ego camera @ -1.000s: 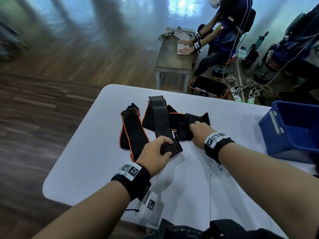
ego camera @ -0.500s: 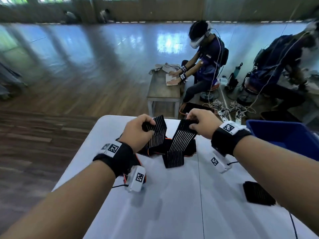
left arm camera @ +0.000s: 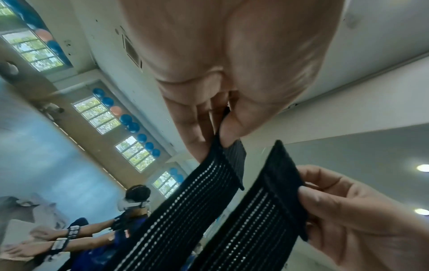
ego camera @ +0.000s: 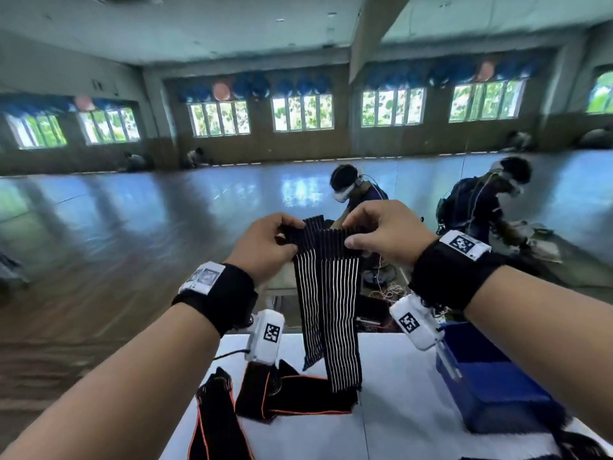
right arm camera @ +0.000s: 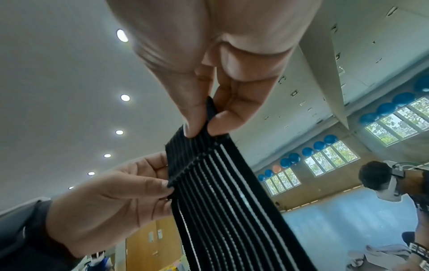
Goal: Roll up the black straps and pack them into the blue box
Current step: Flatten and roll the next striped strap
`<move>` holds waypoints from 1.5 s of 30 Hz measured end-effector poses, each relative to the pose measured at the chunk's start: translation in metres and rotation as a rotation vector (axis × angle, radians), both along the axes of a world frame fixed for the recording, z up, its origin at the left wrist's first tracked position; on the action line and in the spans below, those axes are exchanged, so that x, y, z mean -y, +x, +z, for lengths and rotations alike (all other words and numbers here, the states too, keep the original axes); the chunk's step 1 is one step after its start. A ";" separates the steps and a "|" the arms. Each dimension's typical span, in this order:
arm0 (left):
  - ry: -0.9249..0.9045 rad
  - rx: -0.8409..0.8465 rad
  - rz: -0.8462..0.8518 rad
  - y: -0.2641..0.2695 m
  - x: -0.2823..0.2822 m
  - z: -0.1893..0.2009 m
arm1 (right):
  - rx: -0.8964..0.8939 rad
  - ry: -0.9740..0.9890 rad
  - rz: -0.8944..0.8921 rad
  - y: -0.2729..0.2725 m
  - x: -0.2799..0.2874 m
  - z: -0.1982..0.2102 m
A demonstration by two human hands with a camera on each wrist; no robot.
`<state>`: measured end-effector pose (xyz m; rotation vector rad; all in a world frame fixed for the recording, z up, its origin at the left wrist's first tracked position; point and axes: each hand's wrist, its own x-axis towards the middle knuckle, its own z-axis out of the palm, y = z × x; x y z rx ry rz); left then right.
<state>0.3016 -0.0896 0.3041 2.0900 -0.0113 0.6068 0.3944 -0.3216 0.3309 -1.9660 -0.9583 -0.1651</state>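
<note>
I hold a black strap with white stripes [ego camera: 326, 293] up at chest height; its two ends hang down side by side toward the table. My left hand [ego camera: 265, 242] pinches the left end between thumb and fingers, as the left wrist view shows on the strap [left arm camera: 204, 192]. My right hand [ego camera: 381, 234] pinches the right end, the strap [right arm camera: 223, 183] clamped between thumb and forefinger. More black straps with orange edging [ego camera: 292, 393] lie on the white table [ego camera: 398, 410]. The blue box [ego camera: 491, 383] stands at the right, below my right wrist.
Another orange-edged strap [ego camera: 215, 423] lies near the table's left front. Beyond the table, a person wearing a headset [ego camera: 348, 187] sits at a low bench, and another person [ego camera: 487, 200] bends over at the right. Wooden floor surrounds the table.
Both hands have risen from the table with the striped strap, from lying among the others to hanging free. My view has tilted up toward the room.
</note>
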 end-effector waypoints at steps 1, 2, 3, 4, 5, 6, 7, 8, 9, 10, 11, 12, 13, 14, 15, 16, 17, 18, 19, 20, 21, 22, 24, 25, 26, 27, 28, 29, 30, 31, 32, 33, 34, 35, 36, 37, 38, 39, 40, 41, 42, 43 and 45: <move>-0.011 0.014 -0.038 0.001 0.007 0.007 | -0.006 0.039 -0.009 -0.001 0.004 0.005; -0.023 0.019 -0.069 0.003 0.013 0.012 | -0.017 0.075 -0.013 -0.001 0.008 0.009; -0.041 0.019 -0.104 0.004 0.021 0.016 | -0.033 0.106 -0.010 -0.002 0.012 0.012; -0.057 0.013 -0.133 0.004 0.029 0.020 | -0.048 0.134 -0.005 -0.003 0.016 0.015; -0.072 0.009 -0.166 0.003 0.037 0.023 | -0.061 0.158 0.002 -0.004 0.019 0.016; -0.085 0.006 -0.197 0.003 0.045 0.025 | -0.065 0.183 0.003 -0.005 0.023 0.016; -0.099 0.006 -0.225 0.003 0.053 0.027 | -0.064 0.204 0.001 -0.005 0.026 0.016; -0.120 0.005 -0.245 0.003 0.060 0.028 | -0.064 0.225 -0.005 -0.005 0.028 0.015; -0.142 0.006 -0.262 0.004 0.067 0.028 | -0.066 0.248 -0.013 -0.005 0.031 0.014; -0.161 0.009 -0.275 0.005 0.074 0.029 | -0.067 0.269 -0.022 -0.004 0.034 0.013; -0.174 0.010 -0.288 0.006 0.080 0.030 | -0.067 0.284 -0.030 -0.005 0.038 0.012; -0.182 0.013 -0.298 0.008 0.086 0.031 | -0.063 0.290 -0.041 -0.004 0.042 0.012; -0.193 0.015 -0.306 0.008 0.091 0.032 | -0.055 0.290 -0.054 -0.004 0.046 0.012; -0.201 0.011 -0.304 0.009 0.095 0.033 | -0.036 0.283 -0.070 -0.005 0.050 0.011; -0.200 0.008 -0.292 0.010 0.098 0.034 | -0.004 0.263 -0.095 -0.005 0.054 0.011; -0.191 0.006 -0.277 0.011 0.100 0.034 | 0.039 0.236 -0.120 -0.006 0.058 0.011; -0.181 0.002 -0.271 0.012 0.103 0.035 | 0.080 0.211 -0.139 -0.007 0.061 0.011; -0.176 0.002 -0.272 0.012 0.107 0.035 | 0.110 0.201 -0.148 -0.008 0.065 0.011; -0.179 0.005 -0.277 0.012 0.110 0.035 | 0.128 0.202 -0.152 -0.010 0.069 0.011; -0.189 0.012 -0.283 0.012 0.113 0.035 | 0.142 0.204 -0.159 -0.011 0.072 0.012; -0.201 0.022 -0.290 0.012 0.116 0.034 | 0.153 0.204 -0.172 -0.012 0.075 0.012; -0.211 0.032 -0.296 0.012 0.119 0.034 | 0.157 0.207 -0.192 -0.012 0.078 0.012; -0.221 0.046 -0.307 0.014 0.126 0.034 | 0.150 0.224 -0.255 -0.012 0.082 0.012; -0.223 0.054 -0.305 0.014 0.129 0.034 | 0.157 0.227 -0.297 -0.011 0.084 0.012; -0.223 0.063 -0.290 0.015 0.132 0.034 | 0.179 0.219 -0.339 -0.012 0.085 0.011; -0.226 0.074 -0.267 0.017 0.135 0.034 | 0.214 0.205 -0.372 -0.013 0.087 0.010; -0.227 0.087 -0.240 0.017 0.138 0.033 | 0.256 0.189 -0.390 -0.015 0.089 0.008; -0.235 0.097 -0.216 0.018 0.141 0.033 | 0.291 0.170 -0.389 -0.018 0.090 0.006; -0.250 0.103 -0.197 0.018 0.144 0.032 | 0.315 0.146 -0.376 -0.021 0.091 0.003; -0.271 0.106 -0.185 0.018 0.147 0.031 | 0.325 0.114 -0.351 -0.025 0.092 0.000; -0.301 0.110 -0.181 0.018 0.150 0.030 | 0.320 0.076 -0.324 -0.028 0.092 -0.003; -0.330 0.114 -0.180 0.017 0.153 0.029 | 0.305 0.043 -0.298 -0.031 0.091 -0.005; -0.349 0.117 -0.178 0.017 0.156 0.029 | 0.290 0.020 -0.282 -0.032 0.091 -0.007; -0.363 0.119 -0.179 0.016 0.158 0.028 | 0.278 0.009 -0.276 -0.034 0.090 -0.009; -0.387 0.118 -0.190 0.015 0.160 0.026 | 0.266 0.008 -0.276 -0.034 0.090 -0.010; -0.429 0.110 -0.213 0.014 0.162 0.026 | 0.257 0.016 -0.280 -0.035 0.090 -0.011; -0.469 0.095 -0.235 0.013 0.163 0.025 | 0.254 0.034 -0.284 -0.035 0.090 -0.013; -0.491 0.080 -0.250 0.013 0.163 0.024 | 0.252 0.064 -0.283 -0.035 0.091 -0.013; -0.488 0.070 -0.255 0.013 0.162 0.022 | 0.245 0.101 -0.283 -0.035 0.092 -0.015; -0.462 0.071 -0.250 0.014 0.161 0.020 | 0.229 0.131 -0.283 -0.036 0.092 -0.014; -0.406 0.084 -0.232 0.015 0.159 0.017 | 0.201 0.160 -0.284 -0.036 0.093 -0.014; -0.325 0.102 -0.198 0.016 0.157 0.014 | 0.160 0.197 -0.284 -0.036 0.093 -0.015; -0.166 0.131 -0.139 0.016 0.156 0.008 | 0.049 0.307 -0.256 -0.034 0.093 -0.019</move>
